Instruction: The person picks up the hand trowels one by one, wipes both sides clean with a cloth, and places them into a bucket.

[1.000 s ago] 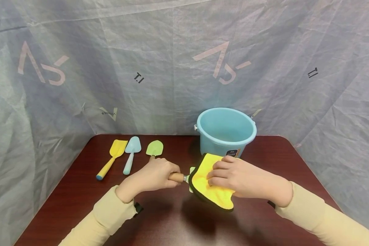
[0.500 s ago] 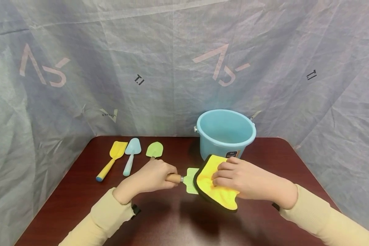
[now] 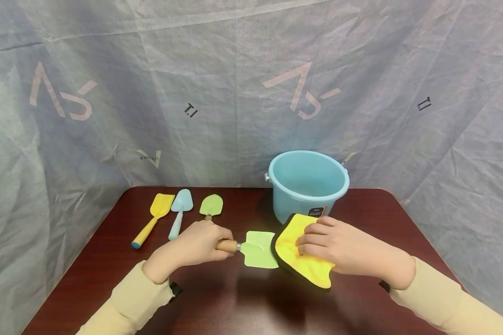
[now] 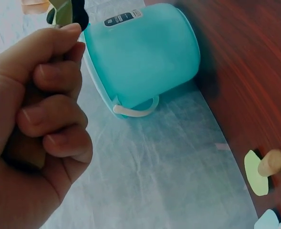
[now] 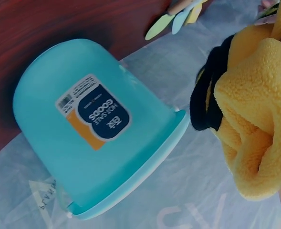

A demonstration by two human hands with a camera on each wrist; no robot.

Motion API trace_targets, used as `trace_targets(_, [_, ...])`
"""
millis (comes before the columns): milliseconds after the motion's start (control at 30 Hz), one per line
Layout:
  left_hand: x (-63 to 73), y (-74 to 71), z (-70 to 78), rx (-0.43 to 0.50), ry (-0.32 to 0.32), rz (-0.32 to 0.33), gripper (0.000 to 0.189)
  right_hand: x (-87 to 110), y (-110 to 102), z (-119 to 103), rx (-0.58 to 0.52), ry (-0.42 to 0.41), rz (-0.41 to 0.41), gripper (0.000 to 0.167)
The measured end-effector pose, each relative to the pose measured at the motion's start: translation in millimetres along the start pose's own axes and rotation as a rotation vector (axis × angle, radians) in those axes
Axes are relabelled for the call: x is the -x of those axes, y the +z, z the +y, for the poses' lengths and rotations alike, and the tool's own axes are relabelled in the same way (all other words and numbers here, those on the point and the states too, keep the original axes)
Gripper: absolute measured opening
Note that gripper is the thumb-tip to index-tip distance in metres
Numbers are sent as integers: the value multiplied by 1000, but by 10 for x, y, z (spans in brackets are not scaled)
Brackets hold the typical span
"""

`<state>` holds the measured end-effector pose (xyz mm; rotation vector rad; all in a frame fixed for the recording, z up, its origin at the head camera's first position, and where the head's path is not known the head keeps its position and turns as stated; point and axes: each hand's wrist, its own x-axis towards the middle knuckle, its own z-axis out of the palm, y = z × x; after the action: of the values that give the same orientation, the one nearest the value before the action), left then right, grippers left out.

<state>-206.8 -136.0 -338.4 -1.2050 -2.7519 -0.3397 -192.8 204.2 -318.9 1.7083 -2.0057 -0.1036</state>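
Gripping wooden handle (image 3: pixel 227 245) of green shovel (image 3: pixel 255 251): left hand (image 3: pixel 201 242). Clasping yellow cloth (image 3: pixel 289 242) over part of blade (image 3: pixel 266 258): right hand (image 3: pixel 333 245). Shovel held front-left of blue bucket (image 3: pixel 293 204). Hard cloth tug could twist handle loose.

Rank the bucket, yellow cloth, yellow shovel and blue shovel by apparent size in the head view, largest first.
1. Bucket
2. Yellow cloth, partly covered and nearer the camera
3. Yellow shovel
4. Blue shovel, visibly shorter than the yellow one
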Motion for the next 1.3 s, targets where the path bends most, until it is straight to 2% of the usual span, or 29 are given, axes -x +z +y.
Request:
trace_targets(167, [31,-21,-20,8,-17,-8,9,76,7,-2,-6,27,-29,64])
trace_targets(400, [76,-16,-59,18,-22,-7,9,117,22,1,-9,10,3,60])
trace_targets(667, [159,-4,-110,58,-40,-21,9,186,27,-7,2,26,-1,66])
trace_targets(933, [226,-31,-151,88,-44,-13,9,269,30,-36,1,67,-53,71])
trace_targets(1167, [292,-31,-214,98,-84,10,11,388,83,-30,2,114,-29,76])
trace_targets(1300, [336,-45,-246,111,-113,14,11,471,120,-29,6,174,-13,75])
